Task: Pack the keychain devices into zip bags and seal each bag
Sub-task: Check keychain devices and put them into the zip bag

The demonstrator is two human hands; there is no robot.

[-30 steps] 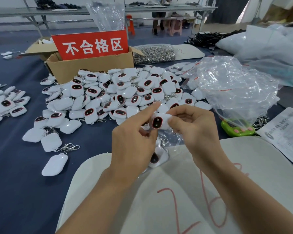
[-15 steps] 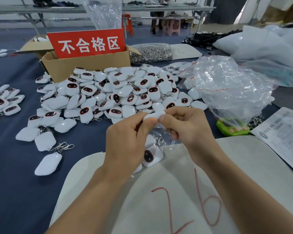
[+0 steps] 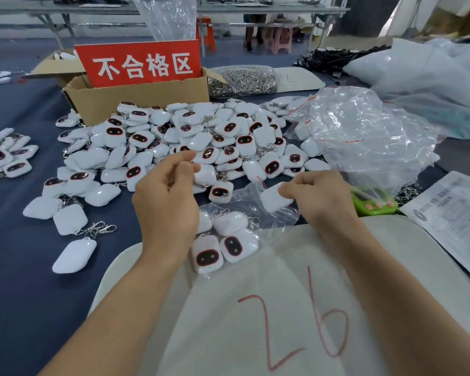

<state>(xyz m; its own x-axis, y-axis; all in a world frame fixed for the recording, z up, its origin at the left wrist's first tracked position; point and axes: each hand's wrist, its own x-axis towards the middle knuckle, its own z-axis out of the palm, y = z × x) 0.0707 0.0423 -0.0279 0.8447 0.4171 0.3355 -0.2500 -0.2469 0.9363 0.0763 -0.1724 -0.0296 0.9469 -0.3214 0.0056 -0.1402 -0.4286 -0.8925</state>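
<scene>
Pinched in the right hand point(image 3: 320, 199), thumb and fingertips closed on it: one white keychain device point(image 3: 276, 198), face down, at the mouth of a clear zip bag point(image 3: 242, 204), near the middle of the near edge of the bench point(image 3: 19, 280). Cannot tell whether gripped bare or through the film. Left hand point(image 3: 168, 204) apart from the bag, raised over the near fringe of the pile, fingers loosely curled, nothing seen between them. Just beside the left wrist, toward the near edge: four more devices, two with dark faces up point(image 3: 206, 257) and two face down, on the rim of a white pad point(image 3: 120, 270) marked "26" in red; cannot tell whether inside that same bag. Heaped across the middle of the dark blue bench: the loose pile of devices point(image 3: 201, 137), many with metal clasps attached. Behind the pile, toward the far edge: an open cardboard box point(image 3: 136, 99) with a red sign point(image 3: 141, 63) in white characters, and just right of it a clear sack of metal clasps point(image 3: 242, 80). Toward the right edge: a crumpled heap of clear bags point(image 3: 364, 137) with red seal strips, a green gadget point(image 3: 375, 208) partly under it, and a printed sheet point(image 3: 451, 221). Toward the left edge: a smaller group of devices point(image 3: 3, 158).
</scene>
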